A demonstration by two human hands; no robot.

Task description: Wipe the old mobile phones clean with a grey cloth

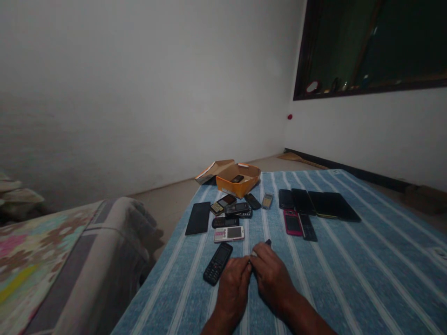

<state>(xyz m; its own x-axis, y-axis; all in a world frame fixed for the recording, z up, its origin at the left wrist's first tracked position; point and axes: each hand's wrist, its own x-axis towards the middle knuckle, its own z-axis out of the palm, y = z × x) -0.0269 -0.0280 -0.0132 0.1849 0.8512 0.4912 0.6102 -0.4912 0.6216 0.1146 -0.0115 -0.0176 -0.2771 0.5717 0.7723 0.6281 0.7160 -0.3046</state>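
My left hand [234, 284] and my right hand [271, 270] meet above the striped cloth, fingers closed together. Between them they grip a thin dark object [268, 243]; only its tip shows past my right fingers, so its kind is hidden. Just left of my left hand lies a black keypad phone [218, 264], screen end pointing away. Beyond the hands rests a white and pink phone [229, 233], with a black keypad phone [225, 223] behind it. Further back, a dark slider phone [237, 208] and a phone with a gold keypad [222, 204] lie close together.
An orange cardboard box [238, 186] with its lid up stands at the far edge, a phone inside. A black tablet [198, 218] lies left; a pink phone [292, 222] and several dark devices [330, 204] lie right. A covered bed [87, 260] stands left, beyond a gap.
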